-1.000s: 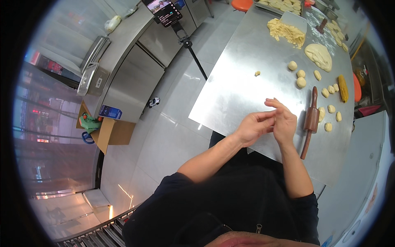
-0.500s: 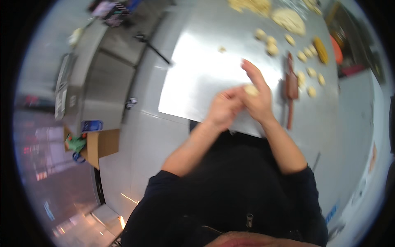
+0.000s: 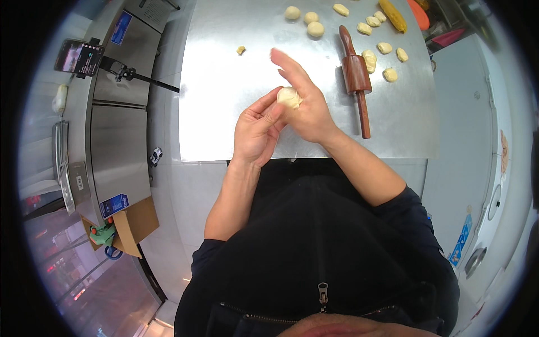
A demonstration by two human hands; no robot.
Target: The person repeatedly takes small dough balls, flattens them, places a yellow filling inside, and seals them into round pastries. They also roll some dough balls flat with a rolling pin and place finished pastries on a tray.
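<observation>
- The left hand (image 3: 255,132) was nearest, its thumb and fingertips gripping the edge of a pale dough ball (image 3: 288,98).
- The right hand (image 3: 309,109) was unclenched, its fingers stretched out toward the far side, with the ball resting against its palm.
- The dough ball thus sat between both hands, above the desk (image 3: 213,112). A second earlier the hands had hidden it; half a second earlier only a blurred bit showed. By now its gathered, creased surface was in plain sight, which suggested that this piece was being shaped by hand and was not yet smooth.
- To the right, the wooden rolling pin (image 3: 356,74) lay apart from both hands, just as it had a second before, so it seemed to play no part in this step.
- Beyond the pin's roller, small cut dough pieces (image 3: 384,48) lay scattered, apparently untouched over that second.
- A dough scrap (image 3: 241,50) lay alone, left of the hands.
- Farther off, three round dough balls (image 3: 315,29) sat grouped, smoother than the held one.
- Near the far edge of the view lay a long yellow roll (image 3: 393,16).
</observation>
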